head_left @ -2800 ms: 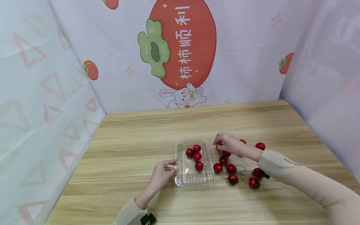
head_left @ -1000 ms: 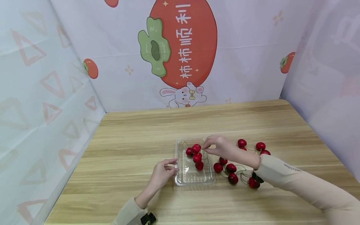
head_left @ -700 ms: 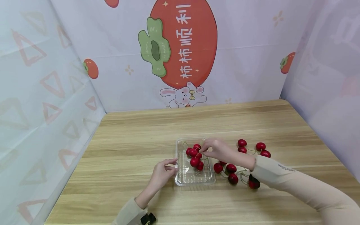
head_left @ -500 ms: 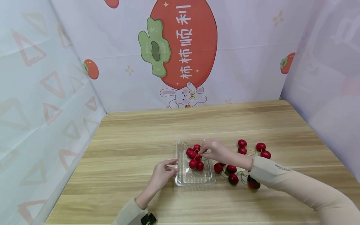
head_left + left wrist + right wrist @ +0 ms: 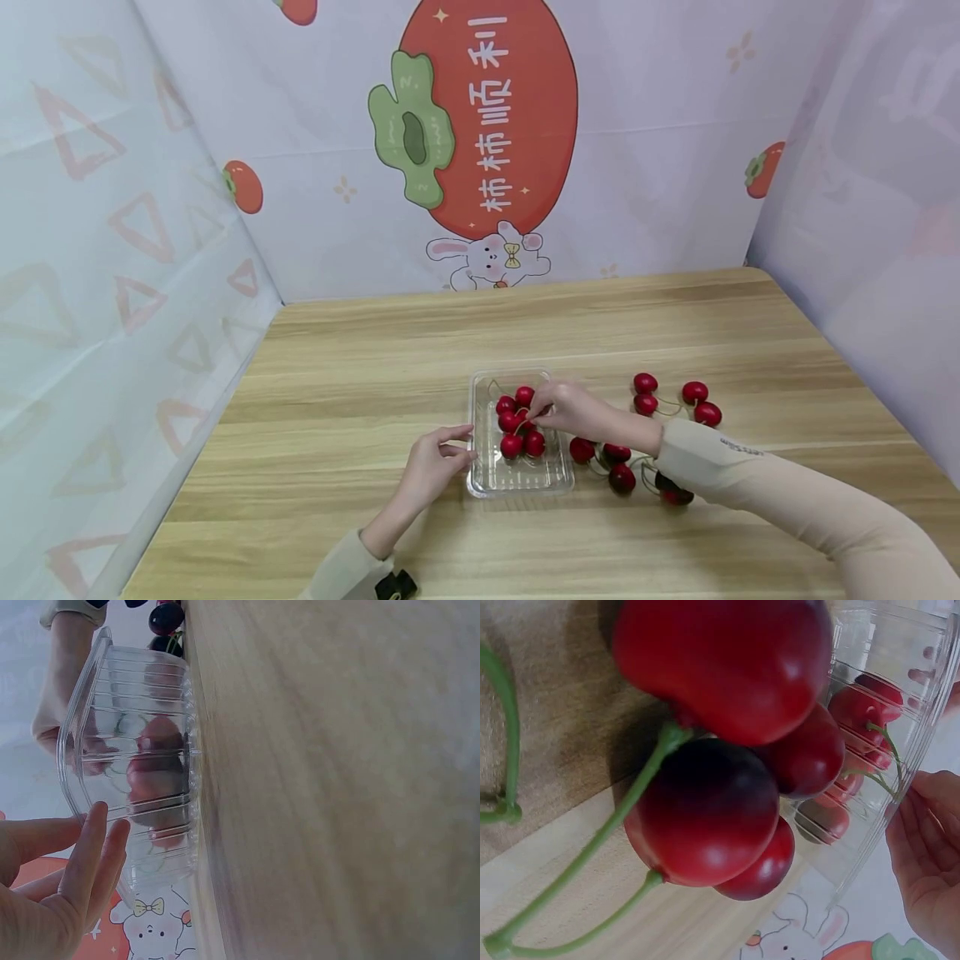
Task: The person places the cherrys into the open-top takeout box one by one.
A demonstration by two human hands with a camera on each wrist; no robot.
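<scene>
A clear plastic box (image 5: 521, 492) stands in the middle of the wooden table with several red cherries (image 5: 525, 396) inside. My right hand (image 5: 577, 412) reaches over its right rim and pinches the green stems of a cherry pair (image 5: 511, 447), which hangs low among the other fruit. In the right wrist view, those fingers (image 5: 922, 855) grip the stems at the box's edge. My left hand (image 5: 432, 463) touches the box's left side. Fairly straight fingers rest on its clear wall in the left wrist view, where the right hand (image 5: 52, 735) shows behind the box.
Right of the box lie several more stemmed cherries (image 5: 622, 478), partly under my right forearm. A further group of cherries (image 5: 694, 392) sits farther back at the right. A printed cloth backdrop (image 5: 645, 208) rises behind the table.
My right hand has lifted a cherry pair from beside the box, carried it left over the rim and lowered it among the fruit inside. The left hand has stayed put.
</scene>
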